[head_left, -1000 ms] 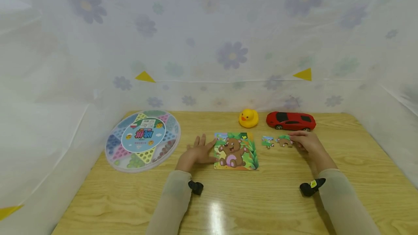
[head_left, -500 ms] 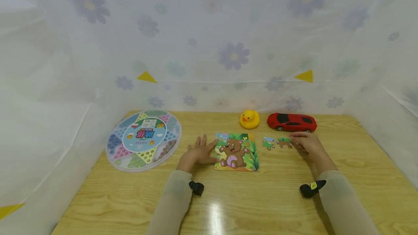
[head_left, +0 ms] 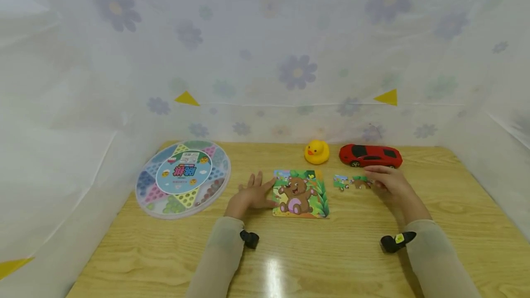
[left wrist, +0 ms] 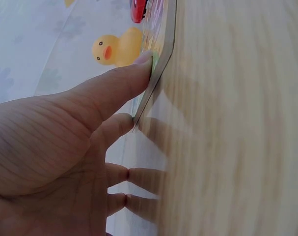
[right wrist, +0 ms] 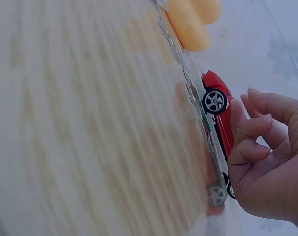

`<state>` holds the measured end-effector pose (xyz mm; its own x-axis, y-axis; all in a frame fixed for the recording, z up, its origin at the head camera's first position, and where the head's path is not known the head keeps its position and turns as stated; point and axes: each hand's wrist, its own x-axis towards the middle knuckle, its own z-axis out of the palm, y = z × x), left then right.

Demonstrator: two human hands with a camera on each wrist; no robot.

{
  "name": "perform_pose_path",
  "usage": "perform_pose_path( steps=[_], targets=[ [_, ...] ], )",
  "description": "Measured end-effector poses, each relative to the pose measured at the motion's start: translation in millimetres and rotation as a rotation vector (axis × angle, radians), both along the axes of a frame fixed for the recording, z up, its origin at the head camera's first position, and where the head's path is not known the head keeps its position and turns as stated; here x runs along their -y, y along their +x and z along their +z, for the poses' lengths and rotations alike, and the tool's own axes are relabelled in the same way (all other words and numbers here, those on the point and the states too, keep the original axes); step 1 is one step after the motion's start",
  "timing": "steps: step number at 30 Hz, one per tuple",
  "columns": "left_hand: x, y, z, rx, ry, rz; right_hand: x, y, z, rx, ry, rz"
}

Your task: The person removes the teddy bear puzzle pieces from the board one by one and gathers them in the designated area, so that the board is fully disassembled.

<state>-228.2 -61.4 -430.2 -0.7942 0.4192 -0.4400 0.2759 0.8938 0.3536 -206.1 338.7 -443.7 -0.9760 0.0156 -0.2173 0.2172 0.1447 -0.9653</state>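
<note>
A square bear jigsaw puzzle (head_left: 300,195) lies flat on the wooden table. My left hand (head_left: 256,195) rests with spread fingers at its left side; in the left wrist view the thumb (left wrist: 117,86) lies on the puzzle's edge and another fingertip touches the corner. To the right lie two loose jigsaw pieces: a blue-green one (head_left: 341,181) and a green and brown one (head_left: 360,182). My right hand (head_left: 392,184) hovers at the right end of the brown one. Its fingers are loosely bent with nothing between them in the right wrist view, thumb and index apart.
Behind the pieces stands a red toy car (head_left: 370,155), with a yellow rubber duck (head_left: 316,152) to its left. A round Chinese checkers board (head_left: 184,176) lies at the far left. A white flowered sheet (head_left: 256,59) hangs round the table's back and sides.
My right hand's fingertips have come slightly up and away from the right end of the brown piece. The left hand and the puzzle have stayed put.
</note>
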Motion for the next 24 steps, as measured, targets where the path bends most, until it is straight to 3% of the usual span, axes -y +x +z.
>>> perform_pose_path(
  steps=[24],
  targets=[
    [0.2, -0.9, -2.0, 0.000, 0.008, 0.007, 68.1, -13.1, 0.1, -0.031, 0.017, 0.193]
  ],
)
